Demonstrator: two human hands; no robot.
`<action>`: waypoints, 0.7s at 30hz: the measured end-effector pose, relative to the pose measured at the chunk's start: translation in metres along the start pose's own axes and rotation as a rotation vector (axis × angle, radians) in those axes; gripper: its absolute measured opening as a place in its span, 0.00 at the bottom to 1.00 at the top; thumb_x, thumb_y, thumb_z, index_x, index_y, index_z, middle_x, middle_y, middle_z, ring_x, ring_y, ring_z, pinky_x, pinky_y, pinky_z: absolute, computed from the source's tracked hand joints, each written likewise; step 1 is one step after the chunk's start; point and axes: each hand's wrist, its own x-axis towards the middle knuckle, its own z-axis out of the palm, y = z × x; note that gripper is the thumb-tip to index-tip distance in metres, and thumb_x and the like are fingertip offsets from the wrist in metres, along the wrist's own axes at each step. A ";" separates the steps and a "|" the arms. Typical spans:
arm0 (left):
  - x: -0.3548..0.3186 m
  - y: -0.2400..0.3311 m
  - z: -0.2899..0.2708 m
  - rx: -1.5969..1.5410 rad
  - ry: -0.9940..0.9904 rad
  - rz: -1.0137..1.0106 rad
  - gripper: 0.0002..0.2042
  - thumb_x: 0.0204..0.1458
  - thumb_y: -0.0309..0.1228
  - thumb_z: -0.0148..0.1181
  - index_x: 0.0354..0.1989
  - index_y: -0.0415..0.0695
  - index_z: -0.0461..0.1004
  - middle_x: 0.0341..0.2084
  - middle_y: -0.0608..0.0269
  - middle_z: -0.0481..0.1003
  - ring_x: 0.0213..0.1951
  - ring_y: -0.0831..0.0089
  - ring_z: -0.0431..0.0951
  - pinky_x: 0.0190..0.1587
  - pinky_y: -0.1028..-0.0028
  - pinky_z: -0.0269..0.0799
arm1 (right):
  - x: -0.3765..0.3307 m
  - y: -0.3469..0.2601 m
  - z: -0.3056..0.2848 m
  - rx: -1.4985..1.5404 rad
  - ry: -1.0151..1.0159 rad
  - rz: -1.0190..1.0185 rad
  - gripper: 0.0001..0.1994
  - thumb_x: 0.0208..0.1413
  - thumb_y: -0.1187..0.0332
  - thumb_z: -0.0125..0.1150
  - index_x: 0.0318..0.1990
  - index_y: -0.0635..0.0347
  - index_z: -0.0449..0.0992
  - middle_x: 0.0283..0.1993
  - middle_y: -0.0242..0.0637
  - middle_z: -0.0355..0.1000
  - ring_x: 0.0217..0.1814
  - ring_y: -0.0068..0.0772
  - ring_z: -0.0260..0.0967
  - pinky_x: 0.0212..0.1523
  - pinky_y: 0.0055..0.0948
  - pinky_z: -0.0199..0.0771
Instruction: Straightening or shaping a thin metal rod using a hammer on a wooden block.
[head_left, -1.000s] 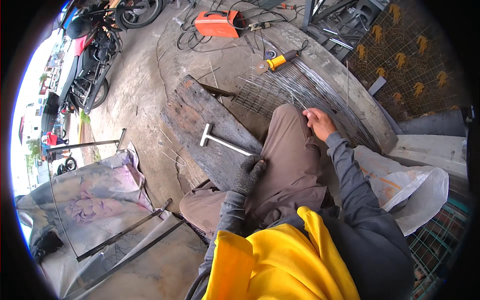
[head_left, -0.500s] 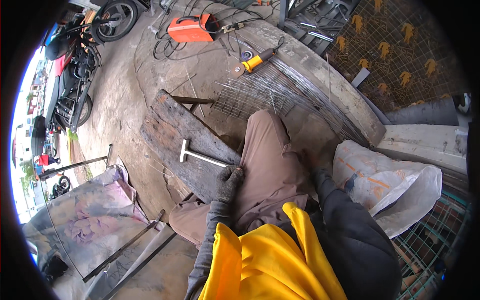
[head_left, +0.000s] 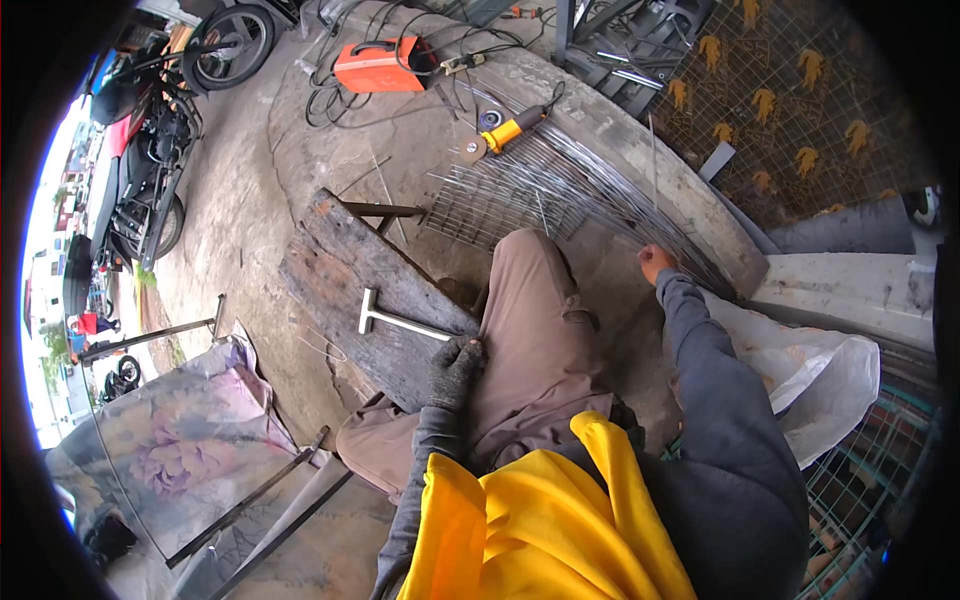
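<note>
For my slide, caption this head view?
Gloved left hand by a hammer; bare right hand on wire mesh.

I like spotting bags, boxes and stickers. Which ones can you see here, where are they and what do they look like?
Plastic bag: crumpled, translucent white, on the ground beside the right forearm, below the concrete step.
Welding machine: orange box with a small pale label on its side, top of the view, cables around it.
No signs or screens are visible.
</note>
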 end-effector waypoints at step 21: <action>0.112 0.079 -0.200 0.744 0.720 0.413 0.20 0.52 0.45 0.60 0.48 0.45 0.72 0.44 0.55 0.74 0.47 0.59 0.74 0.50 0.65 0.68 | 0.025 -0.214 0.019 0.129 -0.247 -0.487 0.17 0.53 0.54 0.58 0.42 0.58 0.76 0.40 0.42 0.76 0.41 0.41 0.74 0.43 0.34 0.71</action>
